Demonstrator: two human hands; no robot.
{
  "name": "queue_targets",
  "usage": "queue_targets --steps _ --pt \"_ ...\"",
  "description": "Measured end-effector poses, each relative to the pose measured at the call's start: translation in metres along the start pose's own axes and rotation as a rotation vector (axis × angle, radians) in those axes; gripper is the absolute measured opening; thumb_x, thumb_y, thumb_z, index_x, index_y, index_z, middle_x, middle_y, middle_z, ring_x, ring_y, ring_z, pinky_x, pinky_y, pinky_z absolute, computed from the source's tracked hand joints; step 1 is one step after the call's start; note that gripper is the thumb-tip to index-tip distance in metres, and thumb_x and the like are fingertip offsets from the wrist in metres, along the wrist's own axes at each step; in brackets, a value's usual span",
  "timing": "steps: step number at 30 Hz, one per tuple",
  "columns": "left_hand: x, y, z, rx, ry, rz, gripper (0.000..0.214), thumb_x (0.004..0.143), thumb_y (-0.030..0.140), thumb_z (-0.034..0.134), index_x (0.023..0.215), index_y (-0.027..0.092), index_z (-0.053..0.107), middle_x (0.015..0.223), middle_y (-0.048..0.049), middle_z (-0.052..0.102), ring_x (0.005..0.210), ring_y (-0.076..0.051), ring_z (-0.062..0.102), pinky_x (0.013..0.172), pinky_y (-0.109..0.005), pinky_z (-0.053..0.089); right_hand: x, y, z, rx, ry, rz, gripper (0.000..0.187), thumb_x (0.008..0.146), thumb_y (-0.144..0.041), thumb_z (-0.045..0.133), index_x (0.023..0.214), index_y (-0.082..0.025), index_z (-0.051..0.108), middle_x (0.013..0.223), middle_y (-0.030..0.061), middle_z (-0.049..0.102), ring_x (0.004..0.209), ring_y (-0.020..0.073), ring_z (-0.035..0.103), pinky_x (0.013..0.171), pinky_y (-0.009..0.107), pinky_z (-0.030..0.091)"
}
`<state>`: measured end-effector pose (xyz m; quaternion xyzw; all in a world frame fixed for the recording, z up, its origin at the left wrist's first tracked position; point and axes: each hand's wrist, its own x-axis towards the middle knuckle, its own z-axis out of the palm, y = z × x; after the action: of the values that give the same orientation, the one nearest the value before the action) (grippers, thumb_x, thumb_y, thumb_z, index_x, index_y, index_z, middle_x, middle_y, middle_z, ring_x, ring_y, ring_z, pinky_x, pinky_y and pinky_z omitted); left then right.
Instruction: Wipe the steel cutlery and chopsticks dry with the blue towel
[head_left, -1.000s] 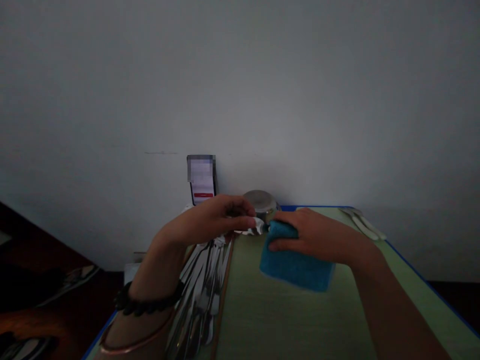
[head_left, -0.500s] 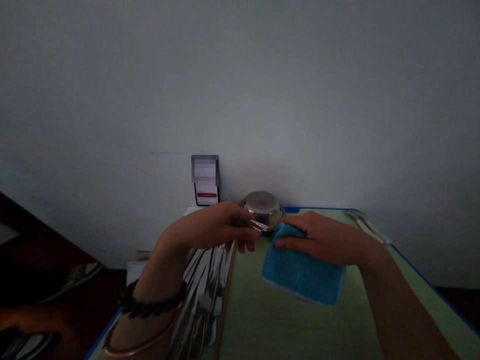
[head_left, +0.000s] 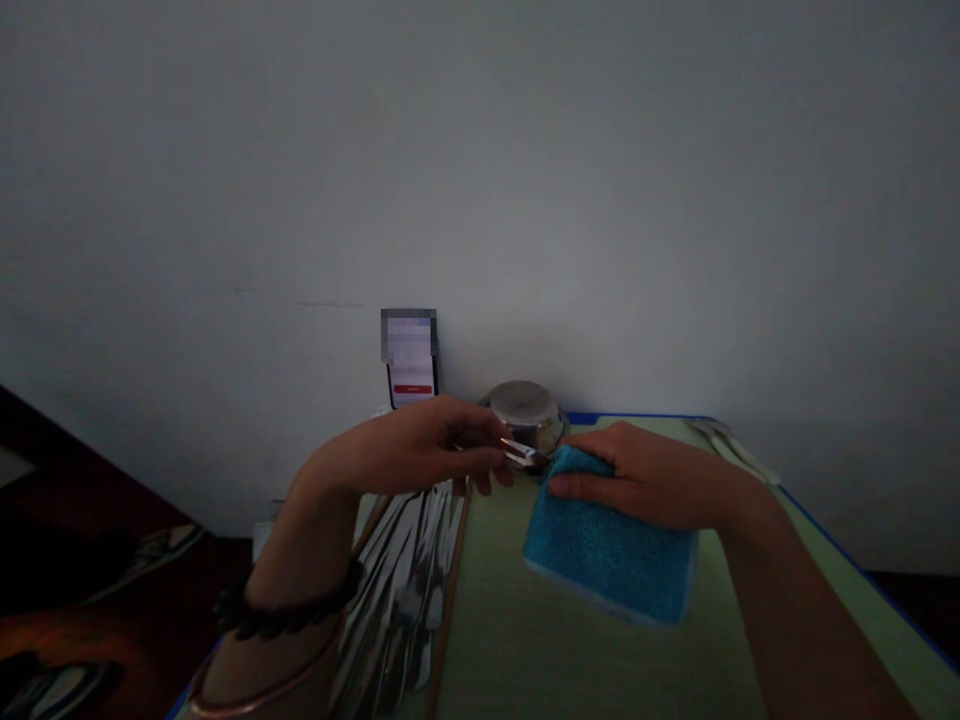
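Observation:
A small metal fork (head_left: pixel 521 452) spans the gap between my two hands, its prong-like end towards the left one. My left hand (head_left: pixel 442 445) pinches that end between thumb and fingers. My right hand (head_left: pixel 637 475) grips a blue cloth (head_left: pixel 611 555), bunched around the fork's other end, which the cloth hides. Most of the cloth hangs down below my right fingers. Just behind the fork, an upturned metal bowl (head_left: pixel 525 405) stands against the wall. Beneath my left wrist lies a pile of metal cutlery (head_left: pixel 405 590).
A phone (head_left: pixel 412 375) leans upright against the grey wall (head_left: pixel 600 200). A thin brown strip (head_left: pixel 448 620) divides the cutlery from the green tabletop (head_left: pixel 540 640). More pale utensils (head_left: pixel 735 448) lie by the table's blue right edge. Shoes (head_left: pixel 67 690) show on the floor at left.
My left hand and forearm have shifted slightly left, showing more of the fork. The hanging cloth has swung a little, its lower right corner now lower. My right hand stays nearly still.

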<state>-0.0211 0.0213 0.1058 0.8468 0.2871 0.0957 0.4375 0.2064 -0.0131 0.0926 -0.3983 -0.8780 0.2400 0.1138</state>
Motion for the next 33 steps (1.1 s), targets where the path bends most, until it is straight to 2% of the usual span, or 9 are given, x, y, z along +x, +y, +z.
queue_targets --steps 9,17,23,28,33 --pt "0.002 0.004 0.003 0.120 0.077 -0.018 0.021 0.084 0.031 0.047 0.091 0.014 0.058 0.078 -0.0006 0.063 0.066 -0.009 0.057 0.059 -0.017 0.044 -0.001 0.001 0.001 -0.059 0.012 0.040 0.035 0.085 -0.049 0.040 0.094 -0.020 0.058 0.088 0.0039 0.063 0.078 0.0173 0.057 0.068 0.030 0.040" --pt "0.004 0.002 0.004 0.058 0.073 -0.015 0.020 0.084 0.030 0.048 0.089 0.014 0.058 0.075 -0.0007 0.063 0.065 -0.009 0.057 0.058 -0.018 0.044 -0.001 0.000 -0.001 -0.035 -0.005 0.053 0.035 0.084 -0.049 0.041 0.094 -0.020 0.059 0.086 0.0032 0.064 0.075 0.0164 0.057 0.067 0.029 0.040" --pt "0.007 -0.001 0.008 -0.035 0.046 0.054 0.023 0.084 0.026 0.050 0.103 0.014 0.052 0.089 -0.0045 0.063 0.076 -0.012 0.057 0.066 -0.022 0.046 -0.004 -0.003 -0.003 -0.001 0.058 0.068 0.032 0.084 -0.047 0.041 0.091 -0.021 0.059 0.085 0.0020 0.064 0.074 0.0152 0.057 0.066 0.027 0.039" --pt "0.012 0.002 0.012 -0.078 0.123 0.083 0.024 0.086 0.025 0.045 0.107 0.013 0.049 0.081 -0.0028 0.062 0.070 -0.011 0.058 0.064 -0.022 0.048 -0.003 -0.002 -0.002 -0.010 0.090 0.089 0.033 0.084 -0.047 0.040 0.087 -0.020 0.059 0.081 0.0023 0.064 0.069 0.0148 0.057 0.062 0.026 0.039" --pt "0.013 0.003 0.012 -0.110 0.096 0.020 0.017 0.085 0.028 0.048 0.091 0.013 0.053 0.075 -0.0016 0.063 0.064 -0.011 0.060 0.060 -0.022 0.049 -0.001 -0.004 -0.003 0.005 0.046 0.067 0.032 0.085 -0.046 0.041 0.089 -0.019 0.059 0.083 0.0027 0.064 0.071 0.0151 0.057 0.063 0.027 0.039"
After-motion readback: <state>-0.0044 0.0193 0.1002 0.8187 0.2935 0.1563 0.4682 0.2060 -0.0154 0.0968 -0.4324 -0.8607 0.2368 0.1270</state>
